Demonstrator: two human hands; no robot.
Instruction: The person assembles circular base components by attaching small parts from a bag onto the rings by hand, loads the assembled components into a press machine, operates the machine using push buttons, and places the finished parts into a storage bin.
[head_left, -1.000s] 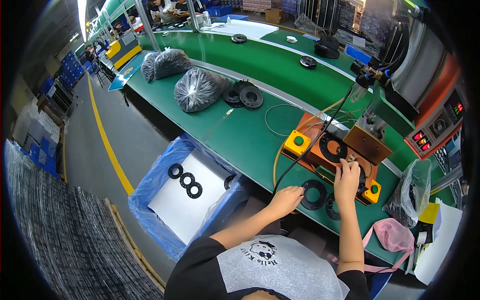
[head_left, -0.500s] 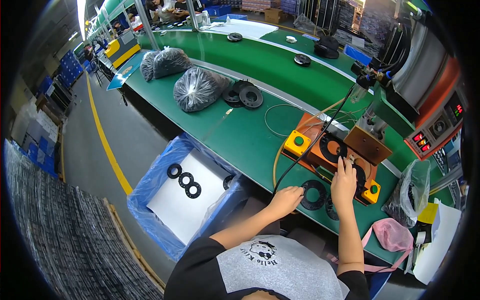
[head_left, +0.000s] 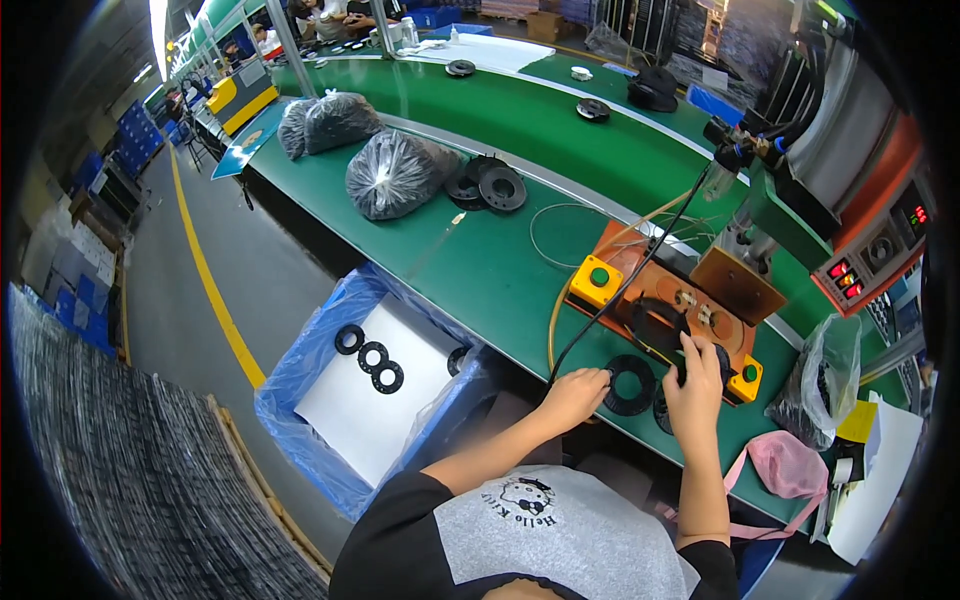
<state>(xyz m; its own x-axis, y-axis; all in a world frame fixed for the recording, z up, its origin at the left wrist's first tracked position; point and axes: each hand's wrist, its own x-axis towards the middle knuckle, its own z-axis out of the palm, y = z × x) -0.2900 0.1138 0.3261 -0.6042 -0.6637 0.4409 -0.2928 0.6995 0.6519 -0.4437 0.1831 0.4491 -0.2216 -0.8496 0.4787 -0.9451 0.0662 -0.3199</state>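
Note:
My right hand [head_left: 697,390] is at the front edge of the orange press fixture [head_left: 735,330], its fingers closed on a black plastic ring [head_left: 652,318] that stands tilted off the bed. A second black ring, partly hidden by that hand, shows at its right side. On the bed two round metal seats [head_left: 706,315] are uncovered. My left hand [head_left: 578,398] lies at the table's near edge, fingertips pinched on the rim of a flat black ring [head_left: 630,386]. Another ring [head_left: 661,412] lies partly under my right hand.
Yellow button boxes [head_left: 597,280] flank the fixture beneath the press head [head_left: 738,285]. A blue-lined bin [head_left: 275,405] with several rings on white sheet stands left. Bagged black parts [head_left: 395,178] and loose rings [head_left: 502,188] lie farther back, before a green conveyor [head_left: 420,92].
My right hand has drawn back toward me, lifting and tilting the ring off the fixture and uncovering its seats. My left hand is nearly unmoved. Discs on the conveyor have shifted slightly left.

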